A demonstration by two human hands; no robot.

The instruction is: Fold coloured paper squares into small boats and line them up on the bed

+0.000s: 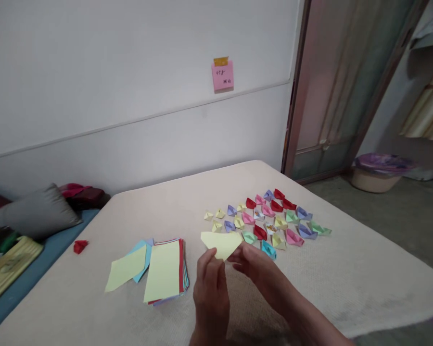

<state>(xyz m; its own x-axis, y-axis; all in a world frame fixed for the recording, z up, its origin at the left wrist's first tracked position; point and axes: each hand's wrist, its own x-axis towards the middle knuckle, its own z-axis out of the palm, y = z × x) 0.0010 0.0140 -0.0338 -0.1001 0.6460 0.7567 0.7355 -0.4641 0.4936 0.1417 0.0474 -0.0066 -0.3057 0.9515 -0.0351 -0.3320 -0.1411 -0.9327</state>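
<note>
Both my hands hold a pale yellow folded paper [222, 242] above the beige bed surface [346, 278]. My left hand [211, 293] pinches its lower left edge with closed fingers. My right hand [258, 271] pinches its right side. Beyond the paper lies a cluster of several small folded paper boats [270, 218] in red, pink, purple, yellow, green and blue. To the left lies a stack of coloured paper sheets [166, 271] with a yellow sheet on top, and a loose yellow sheet [126, 268] beside it.
One red folded piece [80, 246] lies alone at the bed's left edge. A grey pillow [36, 211] and bedding sit on a blue mattress at left. A pink note [222, 75] is taped to the white wall. A basin [378, 170] stands on the floor by the door.
</note>
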